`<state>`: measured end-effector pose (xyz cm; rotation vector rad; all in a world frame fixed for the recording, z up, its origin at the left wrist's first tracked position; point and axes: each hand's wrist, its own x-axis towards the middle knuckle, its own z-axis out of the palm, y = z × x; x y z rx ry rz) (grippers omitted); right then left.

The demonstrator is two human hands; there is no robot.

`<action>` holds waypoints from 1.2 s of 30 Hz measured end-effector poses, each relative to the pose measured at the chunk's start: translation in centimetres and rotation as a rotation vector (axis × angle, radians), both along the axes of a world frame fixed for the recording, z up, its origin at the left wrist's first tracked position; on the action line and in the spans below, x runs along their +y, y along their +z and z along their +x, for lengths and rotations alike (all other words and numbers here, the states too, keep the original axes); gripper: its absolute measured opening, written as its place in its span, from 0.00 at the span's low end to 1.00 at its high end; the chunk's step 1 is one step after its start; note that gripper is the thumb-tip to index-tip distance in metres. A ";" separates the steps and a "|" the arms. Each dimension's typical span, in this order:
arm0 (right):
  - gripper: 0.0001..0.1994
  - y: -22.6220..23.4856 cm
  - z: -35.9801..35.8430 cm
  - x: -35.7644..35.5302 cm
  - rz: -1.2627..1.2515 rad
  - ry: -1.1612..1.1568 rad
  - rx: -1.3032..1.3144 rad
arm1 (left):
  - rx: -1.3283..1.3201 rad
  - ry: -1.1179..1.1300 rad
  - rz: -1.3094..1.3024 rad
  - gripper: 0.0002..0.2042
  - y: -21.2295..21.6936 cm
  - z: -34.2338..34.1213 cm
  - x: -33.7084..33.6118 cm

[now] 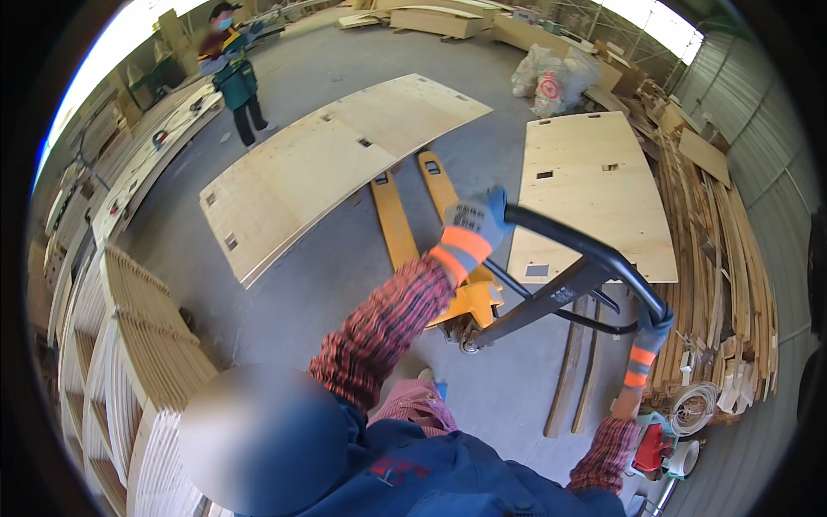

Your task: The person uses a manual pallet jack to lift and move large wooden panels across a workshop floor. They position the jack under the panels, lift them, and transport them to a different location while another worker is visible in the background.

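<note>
Both my hands wear grey-blue work gloves with orange cuffs and grip the black looped handle of a pallet truck. My left hand is closed round the upper left end of the loop. My right hand is wrapped round its lower right end. The handle leans over to the right on its dark shaft. Low on the floor, the truck's yellow body carries two yellow forks, whose far ends reach the near edge of a large pale plywood stack. Whether the tips run under it I cannot tell.
A second plywood stack lies to the right, beside a long pile of timber strips. Slatted wooden pieces stand at my left. A masked person stands beyond the plywood, near a long workbench. Plastic sacks sit at the back.
</note>
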<state>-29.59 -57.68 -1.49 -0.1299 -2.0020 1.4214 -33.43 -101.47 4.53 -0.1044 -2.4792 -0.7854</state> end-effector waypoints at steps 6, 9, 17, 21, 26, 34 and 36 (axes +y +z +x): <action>0.04 -1.7 -24.0 9.4 -0.088 0.330 0.088 | 0.242 -0.178 -0.002 0.17 -0.9 -0.2 7.2; 0.09 -1.6 -31.5 9.2 -0.227 0.418 0.076 | 0.224 -0.234 0.060 0.15 -0.8 -3.3 9.5; 0.17 -1.7 -34.2 5.5 -0.157 0.453 0.133 | 0.166 -0.314 0.168 0.13 -0.8 -4.8 9.9; 0.15 -0.7 -33.0 4.3 -0.239 0.513 0.139 | 0.179 -0.310 0.161 0.13 -0.5 -4.6 9.9; 0.08 0.1 -32.3 4.0 -0.212 0.702 0.035 | 0.028 -0.069 0.254 0.12 -0.7 -2.9 10.8; 0.04 1.9 -26.5 5.1 -0.003 0.751 0.026 | 0.066 0.331 0.510 0.10 -1.4 3.0 16.0; 0.06 0.7 -22.9 7.5 0.033 0.673 0.129 | 0.094 0.421 0.361 0.11 -2.1 6.9 19.3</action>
